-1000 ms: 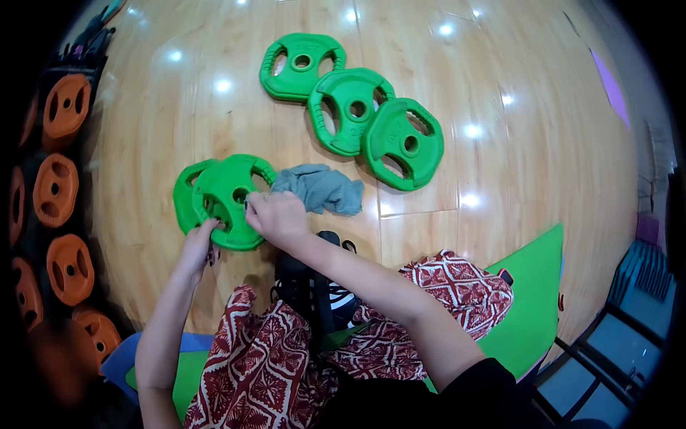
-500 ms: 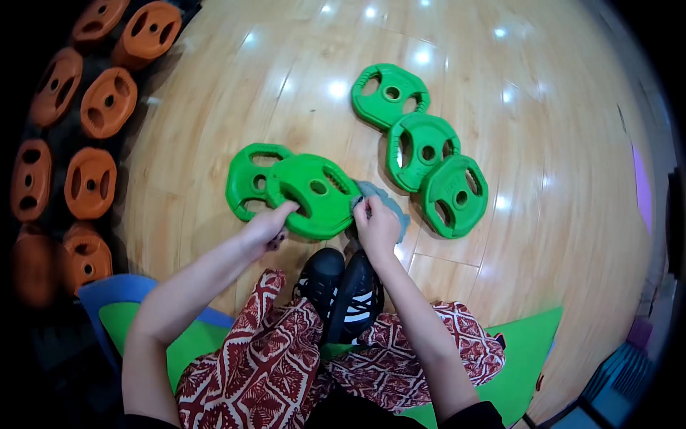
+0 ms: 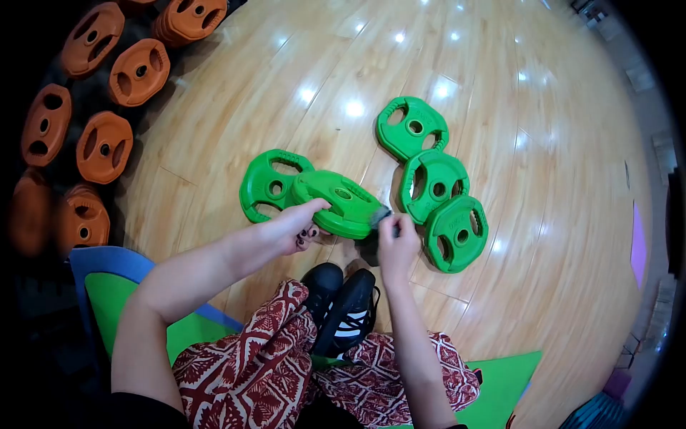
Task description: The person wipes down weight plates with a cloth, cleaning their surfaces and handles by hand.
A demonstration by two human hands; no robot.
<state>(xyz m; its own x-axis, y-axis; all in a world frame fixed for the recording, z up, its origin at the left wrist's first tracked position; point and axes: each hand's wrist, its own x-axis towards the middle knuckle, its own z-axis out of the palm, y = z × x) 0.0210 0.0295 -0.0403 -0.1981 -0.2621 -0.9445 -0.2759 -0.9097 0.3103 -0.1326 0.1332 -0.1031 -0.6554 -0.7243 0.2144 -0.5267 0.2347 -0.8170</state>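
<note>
My left hand (image 3: 296, 227) grips the near-left side of a green weight plate (image 3: 334, 209), which it holds tilted up off the floor, thumb on top and fingers beneath. A grey cloth (image 3: 379, 216) is pinched in my right hand (image 3: 398, 244), up against the plate's right edge. Much of the cloth is hidden by the hand and the plate. Partly behind the held plate, another green weight plate (image 3: 256, 189) lies flat on the floor.
Three more green plates, far (image 3: 394, 136), middle (image 3: 423, 171) and near (image 3: 457, 256), overlap in a row at right. Orange plates (image 3: 103, 146) hang racked at left. Black shoes (image 3: 350, 322) stand close below. A green mat (image 3: 500, 386) lies beneath me on the wooden floor (image 3: 236, 107).
The held plate has tipped, its face now seen more slantwise. My right hand and the cloth have shifted along its right edge, with less cloth showing. The whole view has moved slightly.
</note>
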